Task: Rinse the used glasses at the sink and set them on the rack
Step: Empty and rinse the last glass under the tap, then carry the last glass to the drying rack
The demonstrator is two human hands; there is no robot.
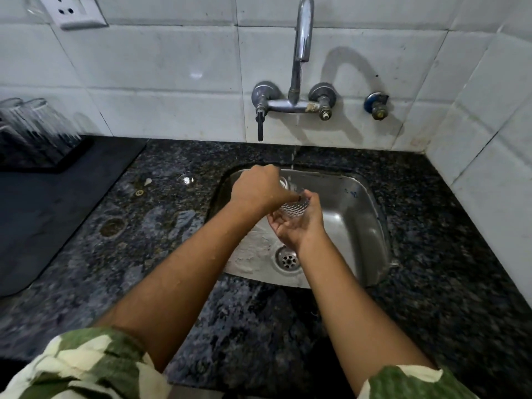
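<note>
A clear patterned glass point(293, 207) lies tilted over the steel sink point(357, 214), under a thin stream of water from the tap point(302, 44). My right hand point(296, 223) cups the glass from below. My left hand point(259, 188) covers its upper end, fingers at or inside the rim, hiding most of it. Far left, upturned glasses point(37, 122) stand on a black rack point(74, 156).
The dark speckled granite counter point(172, 226) surrounds the sink, with a dark mat point(43, 214) on its left side. White tiled walls close the back and right. A small valve point(377, 105) sticks out right of the tap. The drain point(289, 260) sits at the sink's front.
</note>
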